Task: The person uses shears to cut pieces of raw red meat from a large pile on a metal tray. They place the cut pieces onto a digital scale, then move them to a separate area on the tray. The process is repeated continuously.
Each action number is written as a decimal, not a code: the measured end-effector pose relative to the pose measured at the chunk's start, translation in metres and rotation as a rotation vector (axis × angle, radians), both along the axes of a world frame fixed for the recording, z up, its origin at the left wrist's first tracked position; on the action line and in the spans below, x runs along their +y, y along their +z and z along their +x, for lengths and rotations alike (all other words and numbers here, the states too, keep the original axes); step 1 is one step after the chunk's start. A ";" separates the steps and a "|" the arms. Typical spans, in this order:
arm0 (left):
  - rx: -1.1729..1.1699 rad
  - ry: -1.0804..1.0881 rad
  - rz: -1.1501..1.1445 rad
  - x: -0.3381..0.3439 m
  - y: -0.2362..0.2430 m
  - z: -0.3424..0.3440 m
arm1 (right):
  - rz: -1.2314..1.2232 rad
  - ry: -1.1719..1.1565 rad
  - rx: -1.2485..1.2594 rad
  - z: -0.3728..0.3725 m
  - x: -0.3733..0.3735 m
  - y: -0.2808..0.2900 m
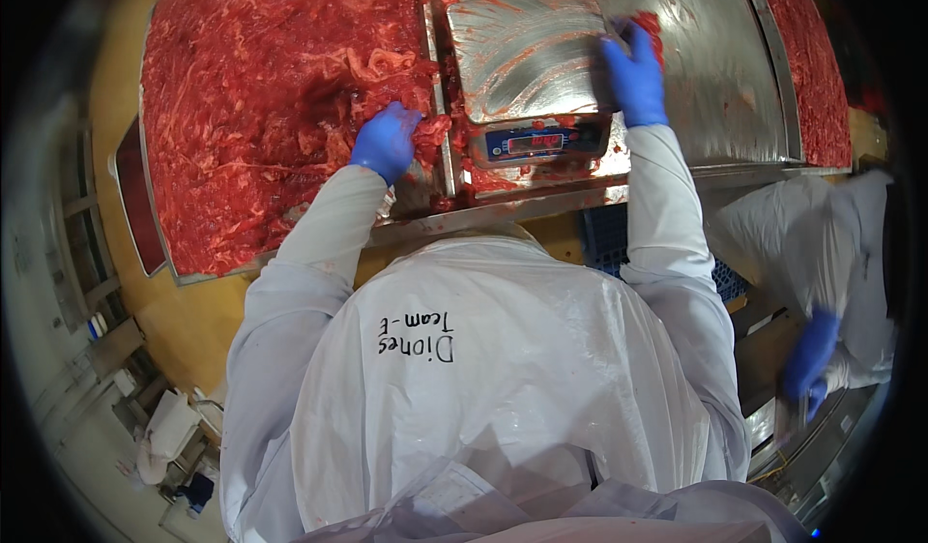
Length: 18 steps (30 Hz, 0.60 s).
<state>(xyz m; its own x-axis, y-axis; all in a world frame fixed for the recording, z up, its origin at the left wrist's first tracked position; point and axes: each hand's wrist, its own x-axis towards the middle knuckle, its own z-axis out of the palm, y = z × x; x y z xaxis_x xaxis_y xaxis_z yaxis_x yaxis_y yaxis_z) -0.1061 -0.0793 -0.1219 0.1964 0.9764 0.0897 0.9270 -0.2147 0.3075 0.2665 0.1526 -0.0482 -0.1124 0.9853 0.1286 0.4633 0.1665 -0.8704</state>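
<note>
Steel worktop (720,79), red meat (261,108) at both gloved hands (385,145) (635,77)

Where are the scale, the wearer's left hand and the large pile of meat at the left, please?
Scale (532,69), head view: on the bare part of its metal top.
Left hand (385,145), head view: on the back of the hand.
Pile of meat (261,122), head view: near the middle of its surface.

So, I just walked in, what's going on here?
A person's blue-gloved left hand touches the right side of a large heap of raw red meat. Their blue-gloved right hand is at the right edge of a digital scale, beside another meat piece. A co-worker stands off to the right.
</note>
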 end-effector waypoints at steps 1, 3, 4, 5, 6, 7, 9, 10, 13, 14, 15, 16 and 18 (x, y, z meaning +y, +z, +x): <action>-0.004 0.000 -0.042 0.004 -0.001 -0.003 | -0.135 -0.033 0.151 0.025 0.001 -0.013; -0.006 0.000 -0.121 0.016 0.010 -0.005 | -0.144 -0.140 0.394 0.059 -0.022 -0.042; -0.093 0.044 -0.230 0.029 0.030 0.000 | -0.130 -0.210 0.327 0.083 -0.040 -0.067; -0.172 0.099 -0.347 0.040 0.061 0.004 | -0.195 -0.253 0.294 0.089 -0.070 -0.071; -0.252 0.153 -0.462 0.048 0.084 0.006 | -0.204 -0.256 0.234 0.102 -0.092 -0.089; -0.331 0.147 -0.416 0.050 0.093 0.002 | -0.261 -0.263 0.102 0.099 -0.114 -0.084; -0.441 0.126 -0.338 0.062 0.114 -0.001 | -0.200 -0.136 0.026 0.095 -0.136 -0.073; -0.469 0.115 -0.310 0.068 0.131 0.003 | -0.190 -0.096 -0.024 0.092 -0.140 -0.067; -0.517 0.096 -0.304 0.096 0.210 0.034 | -0.167 -0.138 0.148 0.095 -0.138 -0.082; -0.601 0.089 -0.315 0.106 0.220 0.035 | -0.179 -0.137 0.149 0.095 -0.138 -0.082; -0.686 0.082 -0.326 0.115 0.231 0.037 | -0.192 -0.138 0.150 0.096 -0.138 -0.081; -0.890 0.024 -0.344 0.121 0.249 0.051 | -0.206 -0.138 0.150 0.097 -0.139 -0.082; -1.298 -0.099 -0.374 0.127 0.279 0.095 | -0.204 -0.140 0.187 0.099 -0.140 -0.085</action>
